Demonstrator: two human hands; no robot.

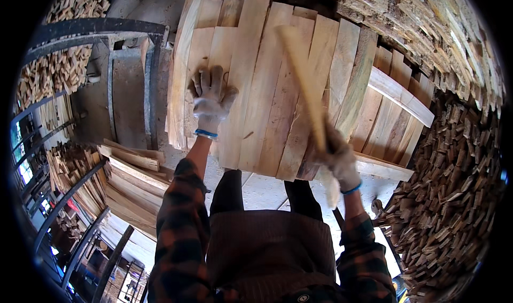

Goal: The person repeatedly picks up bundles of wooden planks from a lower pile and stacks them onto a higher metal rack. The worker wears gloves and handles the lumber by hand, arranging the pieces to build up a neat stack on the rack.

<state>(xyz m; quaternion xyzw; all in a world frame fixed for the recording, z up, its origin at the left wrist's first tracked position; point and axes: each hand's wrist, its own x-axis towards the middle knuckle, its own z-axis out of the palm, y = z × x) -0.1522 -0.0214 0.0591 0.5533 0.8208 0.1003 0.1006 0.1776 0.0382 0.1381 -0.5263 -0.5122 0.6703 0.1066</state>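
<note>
Boards being laid up side by side; panel looks mostly filled, one stick in hand.

Panel of boards (278, 89) runs flush under and between both hands, reaching past the right hand to a cross rail (401, 94); no open gaps visible, so I'd judge layout mostly done, fixing or tapping left. Loose planks (128, 169) lie below-left of the left hand, scrap heap (454, 196) right of the right hand. Left hand (212, 97), gloved, rests flat and spread on the boards, gripping nothing. Right hand (337, 158), gloved, is closed round a stick (304, 78) angled up over the panel; motion-blurred.
</note>
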